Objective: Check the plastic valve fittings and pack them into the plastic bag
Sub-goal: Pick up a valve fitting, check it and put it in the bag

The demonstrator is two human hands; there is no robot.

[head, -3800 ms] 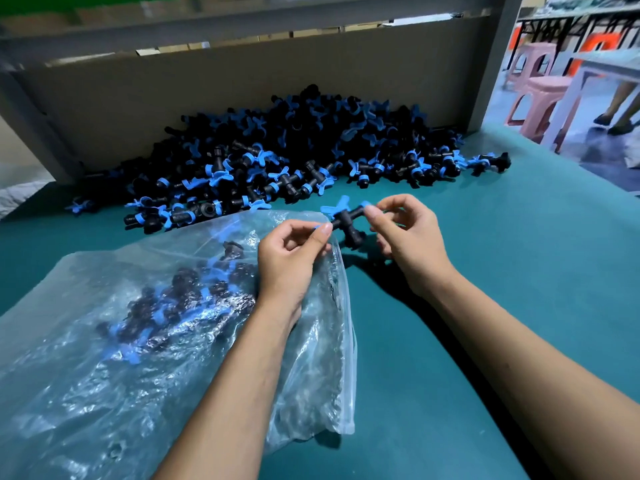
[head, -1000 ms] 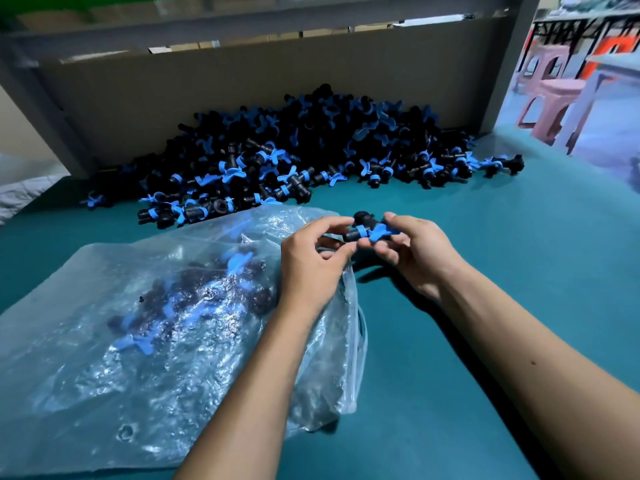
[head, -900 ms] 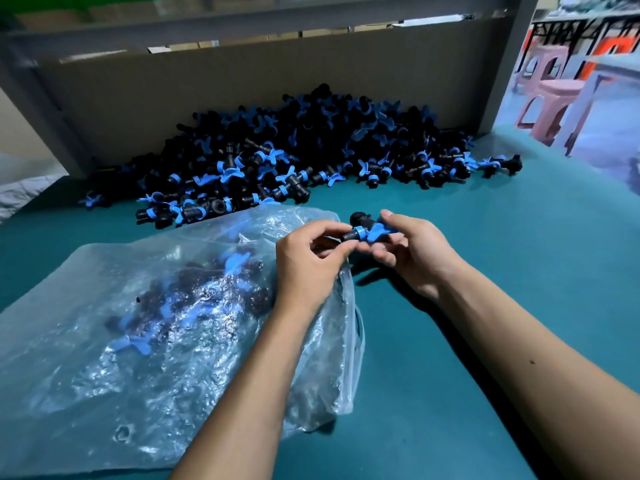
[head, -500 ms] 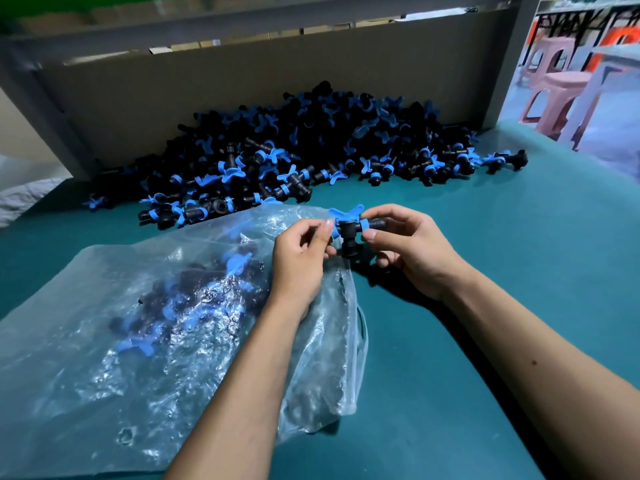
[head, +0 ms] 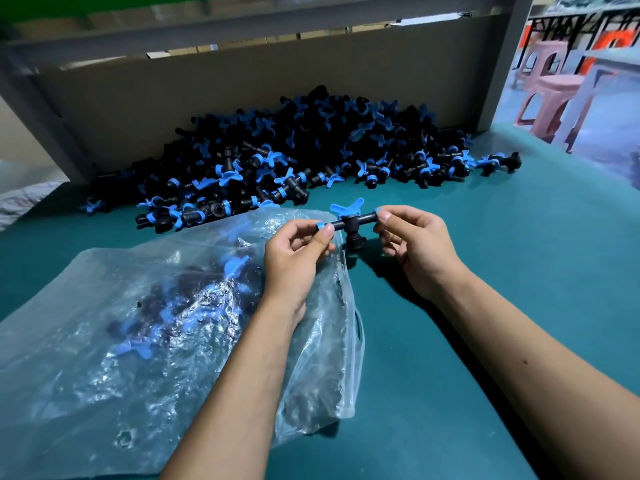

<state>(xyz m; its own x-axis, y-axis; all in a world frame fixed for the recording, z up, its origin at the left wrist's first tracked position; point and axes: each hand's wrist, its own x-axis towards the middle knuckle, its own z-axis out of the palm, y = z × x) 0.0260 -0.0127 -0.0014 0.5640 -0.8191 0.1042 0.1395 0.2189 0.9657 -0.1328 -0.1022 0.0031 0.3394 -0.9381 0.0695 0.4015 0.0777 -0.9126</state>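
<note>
Your left hand (head: 294, 251): pinches one end of the valve fitting (head: 349, 225).
Your right hand (head: 417, 245): pinches the other end.
Fitting: up in the air, just above the plastic bag (head: 104, 341) mouth.
Pile (head: 294, 150): behind, on the table (head: 485, 271).

Single view only: head-worn wide-angle camera, looking forward and down across the green table (head: 485, 306) from the person's own position, with both forearms entering from the bottom edge. It sits close to the work: the left hand (head: 294, 251) and right hand (head: 415, 244) fall near frame centre, the plastic bag (head: 138, 323) fills the lower left, and the pile of valve fittings (head: 311, 150) lies beyond against a cardboard backboard (head: 242, 88). Wide-angle bending shows at the edges; pink stools (head: 550, 91) appear at upper right, past the table's far corner.
</note>
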